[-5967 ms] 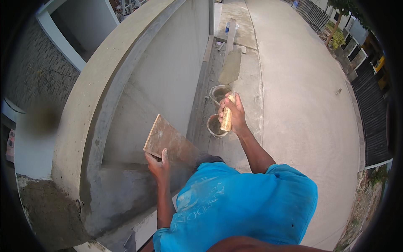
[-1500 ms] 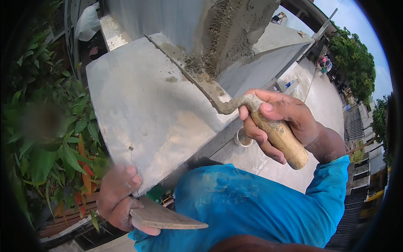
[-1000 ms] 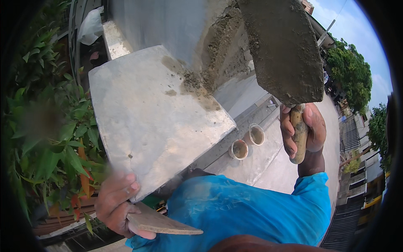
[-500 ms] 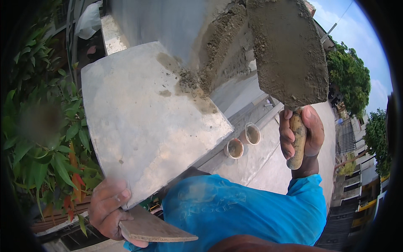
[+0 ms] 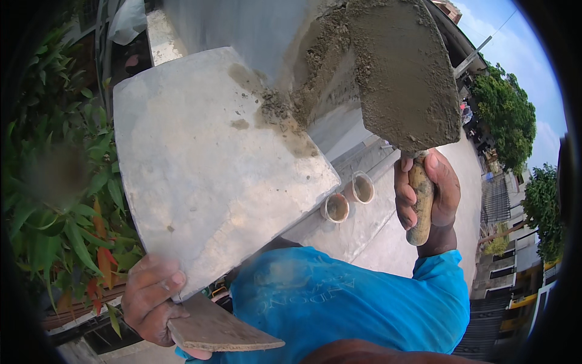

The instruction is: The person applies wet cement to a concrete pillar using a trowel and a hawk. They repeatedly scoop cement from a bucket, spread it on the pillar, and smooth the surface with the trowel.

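My right hand is wrapped round the wooden handle of a trowel, raised at the upper right. Wet grey mortar coats its broad blade. At the lower left, my left hand grips a thin, flat brownish board. Its fingers overlap the near corner of a pale grey concrete slab, seemingly touching it. Mortar crumbs and a damp patch mark the slab's far right edge, where rough mortar runs up the adjoining wall surface. Part of that mortar is hidden behind the trowel blade.
Two small tubs stand on the paving below the slab. Leafy plants crowd the left side. A pale plastic bag hangs at the upper left. Trees and a fence line the right side.
The trowel and my right hand have shifted slightly left, and the blade shows more thickly coated with mortar. My left hand still holds the board at the slab's corner.
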### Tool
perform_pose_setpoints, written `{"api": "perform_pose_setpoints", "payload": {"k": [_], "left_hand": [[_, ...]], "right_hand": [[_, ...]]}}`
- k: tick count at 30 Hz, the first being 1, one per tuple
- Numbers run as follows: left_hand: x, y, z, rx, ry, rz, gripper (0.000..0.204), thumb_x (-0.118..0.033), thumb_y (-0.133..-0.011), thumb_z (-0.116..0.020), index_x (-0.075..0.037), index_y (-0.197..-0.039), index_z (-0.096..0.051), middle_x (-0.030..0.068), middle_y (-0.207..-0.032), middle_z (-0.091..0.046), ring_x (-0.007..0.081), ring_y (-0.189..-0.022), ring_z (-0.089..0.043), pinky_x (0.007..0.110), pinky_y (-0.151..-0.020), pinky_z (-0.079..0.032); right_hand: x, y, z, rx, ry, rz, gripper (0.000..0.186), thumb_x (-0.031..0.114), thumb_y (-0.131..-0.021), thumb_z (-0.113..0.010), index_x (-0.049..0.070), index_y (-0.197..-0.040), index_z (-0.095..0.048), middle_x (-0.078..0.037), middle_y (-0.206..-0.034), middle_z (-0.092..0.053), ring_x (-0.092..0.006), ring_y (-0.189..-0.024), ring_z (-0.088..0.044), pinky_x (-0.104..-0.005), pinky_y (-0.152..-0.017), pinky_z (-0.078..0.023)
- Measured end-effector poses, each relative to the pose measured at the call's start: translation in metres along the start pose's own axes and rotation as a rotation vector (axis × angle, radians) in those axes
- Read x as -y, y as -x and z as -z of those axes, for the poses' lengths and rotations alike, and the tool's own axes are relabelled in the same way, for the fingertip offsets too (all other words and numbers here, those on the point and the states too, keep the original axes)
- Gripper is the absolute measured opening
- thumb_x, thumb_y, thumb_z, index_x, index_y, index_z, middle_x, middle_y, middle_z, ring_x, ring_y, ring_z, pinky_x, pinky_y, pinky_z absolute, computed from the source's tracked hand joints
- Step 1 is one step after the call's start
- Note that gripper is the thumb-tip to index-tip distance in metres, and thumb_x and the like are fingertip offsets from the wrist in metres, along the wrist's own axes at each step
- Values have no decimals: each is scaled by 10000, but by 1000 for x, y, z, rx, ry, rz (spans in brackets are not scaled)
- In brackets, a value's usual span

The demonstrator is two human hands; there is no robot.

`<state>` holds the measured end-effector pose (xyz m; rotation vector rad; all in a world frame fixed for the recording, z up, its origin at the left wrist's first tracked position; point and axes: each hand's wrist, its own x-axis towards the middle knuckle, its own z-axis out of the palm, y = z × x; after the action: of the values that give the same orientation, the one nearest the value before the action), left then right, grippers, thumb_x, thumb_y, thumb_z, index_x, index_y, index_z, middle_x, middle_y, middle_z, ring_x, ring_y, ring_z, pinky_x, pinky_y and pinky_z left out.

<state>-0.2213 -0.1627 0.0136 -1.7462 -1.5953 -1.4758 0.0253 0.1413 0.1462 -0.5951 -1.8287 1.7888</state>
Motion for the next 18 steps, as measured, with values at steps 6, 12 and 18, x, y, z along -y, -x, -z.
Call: {"api": "perform_pose_setpoints", "payload": {"k": [6,12,18], "left_hand": [[-4,5,-2,-40,-23,36,717,-706,-853,-633,-64,-587,-456,118,-1049,-701,354,-903,-717,585,-917,-547],[-1,5,-4,-35,-4,10,707,-695,-862,-634,-70,-580,-461,121,-1042,-702,349,-883,-714,584,-920,-546],[-10,-1,-3,5,5,47,415,-297,-730,-792,-66,-581,-482,126,-1055,-698,329,-882,-711,586,-933,-547]], "right_hand": [[-5,5,5,72,-69,-6,441,421,-1043,-453,-13,-1078,-522,-118,-674,-529,-167,-387,-508,-271,-384,-448],[-19,2,3,28,21,-40,444,417,-1050,-446,-19,-1084,-521,-131,-686,-539,-181,-402,-512,-281,-402,-453],[-27,4,7,45,5,-38,426,391,-1055,-431,-24,-1077,-524,-138,-690,-549,-184,-379,-504,-278,-372,-442]]}}
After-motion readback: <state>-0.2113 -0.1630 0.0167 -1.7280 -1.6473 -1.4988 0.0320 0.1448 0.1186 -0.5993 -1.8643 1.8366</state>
